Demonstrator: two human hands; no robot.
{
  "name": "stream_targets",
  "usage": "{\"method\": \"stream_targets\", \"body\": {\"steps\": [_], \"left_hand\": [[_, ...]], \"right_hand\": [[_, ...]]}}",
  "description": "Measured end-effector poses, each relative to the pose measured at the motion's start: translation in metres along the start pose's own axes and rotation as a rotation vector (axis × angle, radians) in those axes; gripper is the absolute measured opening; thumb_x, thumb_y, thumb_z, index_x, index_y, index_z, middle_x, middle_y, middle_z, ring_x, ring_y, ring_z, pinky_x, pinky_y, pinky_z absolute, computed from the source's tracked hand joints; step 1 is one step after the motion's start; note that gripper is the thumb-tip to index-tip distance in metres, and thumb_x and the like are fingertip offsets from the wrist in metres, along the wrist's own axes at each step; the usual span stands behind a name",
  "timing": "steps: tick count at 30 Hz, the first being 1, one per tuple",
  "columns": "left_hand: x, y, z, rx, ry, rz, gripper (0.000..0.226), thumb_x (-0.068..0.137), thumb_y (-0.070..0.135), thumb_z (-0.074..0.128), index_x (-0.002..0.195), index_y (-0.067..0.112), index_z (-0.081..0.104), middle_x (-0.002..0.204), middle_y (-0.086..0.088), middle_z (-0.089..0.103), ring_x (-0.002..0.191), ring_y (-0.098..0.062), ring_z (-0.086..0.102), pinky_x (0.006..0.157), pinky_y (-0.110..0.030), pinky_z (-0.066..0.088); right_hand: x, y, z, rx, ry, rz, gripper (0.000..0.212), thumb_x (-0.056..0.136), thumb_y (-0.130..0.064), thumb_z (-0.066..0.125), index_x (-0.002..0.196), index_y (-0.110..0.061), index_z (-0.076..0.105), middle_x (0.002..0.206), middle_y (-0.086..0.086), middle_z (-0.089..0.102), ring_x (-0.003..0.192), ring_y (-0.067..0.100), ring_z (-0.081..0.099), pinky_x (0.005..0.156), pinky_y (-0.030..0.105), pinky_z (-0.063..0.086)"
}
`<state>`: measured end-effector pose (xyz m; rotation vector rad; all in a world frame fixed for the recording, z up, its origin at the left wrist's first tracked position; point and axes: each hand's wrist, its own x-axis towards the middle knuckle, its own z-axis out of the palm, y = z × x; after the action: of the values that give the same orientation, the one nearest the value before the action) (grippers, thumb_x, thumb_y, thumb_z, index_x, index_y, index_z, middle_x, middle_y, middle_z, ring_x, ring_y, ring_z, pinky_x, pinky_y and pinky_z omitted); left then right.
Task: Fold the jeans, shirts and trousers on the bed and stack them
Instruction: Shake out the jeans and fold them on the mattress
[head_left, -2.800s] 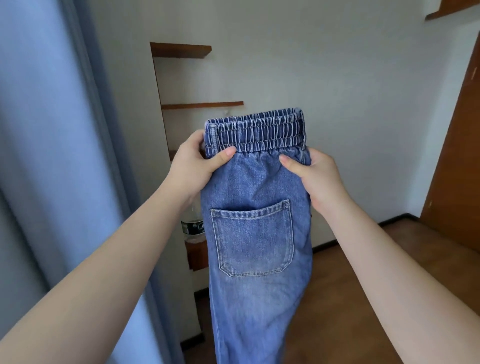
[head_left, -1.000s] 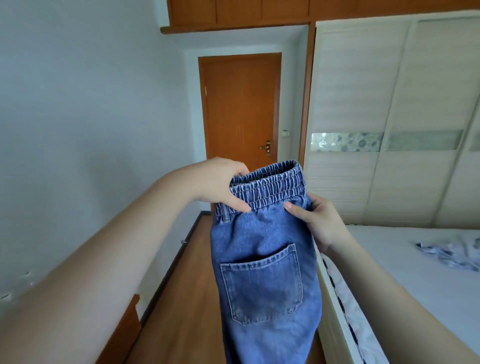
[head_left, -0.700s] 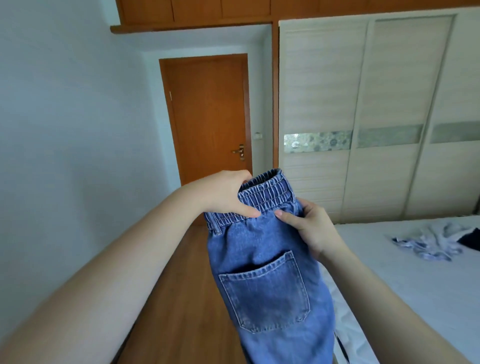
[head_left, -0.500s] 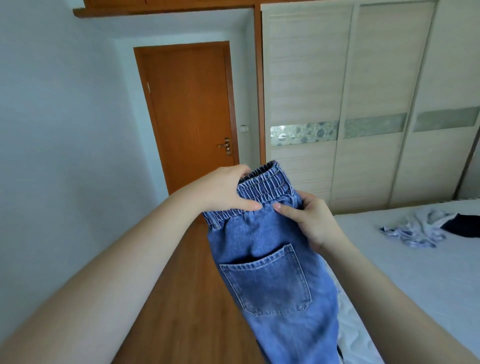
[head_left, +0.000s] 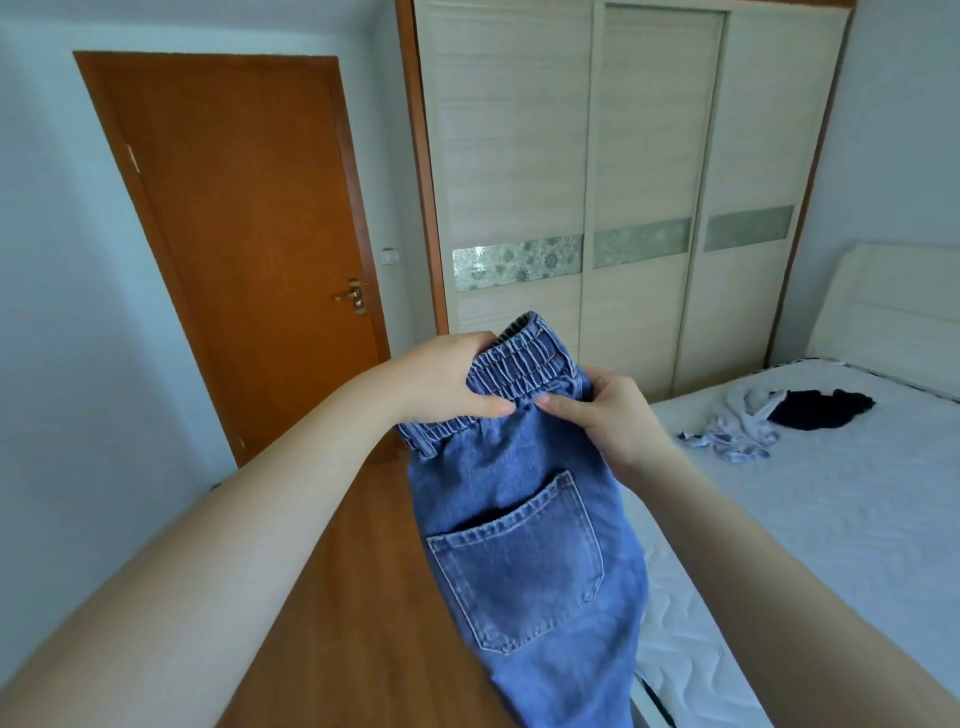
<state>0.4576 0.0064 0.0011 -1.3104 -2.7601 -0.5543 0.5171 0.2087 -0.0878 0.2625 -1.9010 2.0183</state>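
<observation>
I hold a pair of blue jeans (head_left: 524, 561) with an elastic waistband up in the air, back pocket facing me, legs hanging down out of view. My left hand (head_left: 441, 382) grips the waistband's left part, thumb on the front. My right hand (head_left: 608, 421) pinches the denim just under the waistband on the right. On the white bed (head_left: 841, 514) at the right lie a crumpled pale striped shirt (head_left: 737, 426) and a dark garment (head_left: 821, 408) side by side.
An orange wooden door (head_left: 234, 234) stands shut at the left. A pale sliding wardrobe (head_left: 613, 171) fills the far wall. Wooden floor (head_left: 353, 597) runs between the wall and the bed. The bed's headboard (head_left: 893, 306) is at the far right.
My view has swung right from a wall with shelves to the door, wardrobe and bed. Both hands kept hold of the jeans, and the waistband has tilted and bunched between them.
</observation>
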Motion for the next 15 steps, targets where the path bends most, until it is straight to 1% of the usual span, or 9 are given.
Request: {"method": "stream_targets", "body": {"steps": [2, 4, 5, 7, 9, 10, 12, 13, 15], "left_hand": [[0.017, -0.017, -0.007, 0.012, -0.007, 0.045, 0.050, 0.079, 0.046, 0.076, 0.119, 0.028, 0.052, 0.110, 0.011, 0.064, 0.096, -0.009, 0.061, 0.077, -0.021, 0.048], [0.035, -0.029, -0.008, 0.016, -0.046, 0.083, 0.055, 0.077, 0.048, 0.075, 0.122, 0.032, 0.049, 0.112, 0.010, 0.063, 0.098, -0.010, 0.060, 0.083, -0.030, 0.050], [0.044, -0.033, -0.006, 0.007, -0.074, 0.104, 0.055, 0.077, 0.048, 0.075, 0.123, 0.034, 0.047, 0.112, 0.012, 0.063, 0.098, -0.010, 0.060, 0.083, -0.031, 0.050], [0.061, -0.041, 0.000, -0.021, -0.104, 0.142, 0.051, 0.078, 0.047, 0.074, 0.119, 0.039, 0.045, 0.107, 0.017, 0.062, 0.094, -0.004, 0.059, 0.080, -0.027, 0.047], [0.076, -0.047, 0.004, -0.039, -0.094, 0.171, 0.045, 0.079, 0.048, 0.074, 0.114, 0.044, 0.045, 0.099, 0.025, 0.060, 0.086, 0.008, 0.056, 0.071, -0.019, 0.042], [0.084, -0.049, 0.005, -0.047, -0.089, 0.187, 0.043, 0.079, 0.049, 0.074, 0.112, 0.044, 0.047, 0.096, 0.027, 0.060, 0.082, 0.012, 0.056, 0.068, -0.016, 0.040], [0.103, -0.052, 0.005, -0.065, -0.088, 0.212, 0.042, 0.077, 0.048, 0.076, 0.110, 0.041, 0.051, 0.094, 0.027, 0.061, 0.080, 0.018, 0.055, 0.064, -0.015, 0.039], [0.114, -0.054, 0.005, -0.064, -0.085, 0.224, 0.041, 0.077, 0.047, 0.076, 0.109, 0.039, 0.053, 0.093, 0.026, 0.062, 0.080, 0.018, 0.054, 0.064, -0.016, 0.039], [0.138, -0.060, 0.004, -0.053, -0.065, 0.245, 0.037, 0.076, 0.042, 0.078, 0.105, 0.035, 0.056, 0.092, 0.023, 0.063, 0.078, 0.014, 0.056, 0.062, -0.017, 0.041]], "right_hand": [[0.016, 0.000, 0.005, -0.031, 0.044, -0.011, 0.013, 0.081, -0.011, 0.078, 0.088, -0.022, 0.079, 0.096, 0.005, 0.077, 0.090, 0.019, 0.073, 0.073, 0.026, 0.057], [0.029, 0.001, 0.007, -0.076, 0.108, -0.024, 0.016, 0.081, -0.008, 0.077, 0.085, -0.024, 0.079, 0.094, 0.003, 0.077, 0.087, 0.017, 0.073, 0.073, 0.027, 0.057], [0.034, 0.003, 0.006, -0.096, 0.141, -0.028, 0.018, 0.081, -0.007, 0.076, 0.083, -0.025, 0.079, 0.093, 0.002, 0.077, 0.086, 0.015, 0.073, 0.073, 0.027, 0.057], [0.042, 0.007, 0.000, -0.126, 0.203, -0.024, 0.020, 0.081, -0.007, 0.076, 0.082, -0.027, 0.079, 0.092, 0.001, 0.077, 0.085, 0.015, 0.072, 0.075, 0.031, 0.058], [0.049, 0.011, -0.009, -0.173, 0.241, -0.017, 0.017, 0.081, -0.009, 0.078, 0.083, -0.026, 0.079, 0.093, 0.001, 0.077, 0.088, 0.017, 0.073, 0.080, 0.035, 0.059], [0.054, 0.013, -0.014, -0.207, 0.250, -0.015, 0.015, 0.081, -0.011, 0.078, 0.084, -0.025, 0.078, 0.093, 0.001, 0.077, 0.089, 0.017, 0.073, 0.082, 0.035, 0.059], [0.062, 0.018, -0.024, -0.260, 0.256, -0.008, 0.010, 0.080, -0.017, 0.080, 0.086, -0.024, 0.078, 0.094, -0.001, 0.077, 0.091, 0.016, 0.073, 0.082, 0.034, 0.059], [0.066, 0.022, -0.030, -0.272, 0.253, -0.016, 0.011, 0.080, -0.021, 0.081, 0.089, -0.024, 0.077, 0.095, -0.002, 0.077, 0.092, 0.015, 0.073, 0.081, 0.032, 0.059], [0.075, 0.031, -0.042, -0.303, 0.242, -0.047, 0.020, 0.077, -0.033, 0.081, 0.096, -0.027, 0.076, 0.099, -0.004, 0.077, 0.094, 0.012, 0.072, 0.077, 0.026, 0.059]]}}
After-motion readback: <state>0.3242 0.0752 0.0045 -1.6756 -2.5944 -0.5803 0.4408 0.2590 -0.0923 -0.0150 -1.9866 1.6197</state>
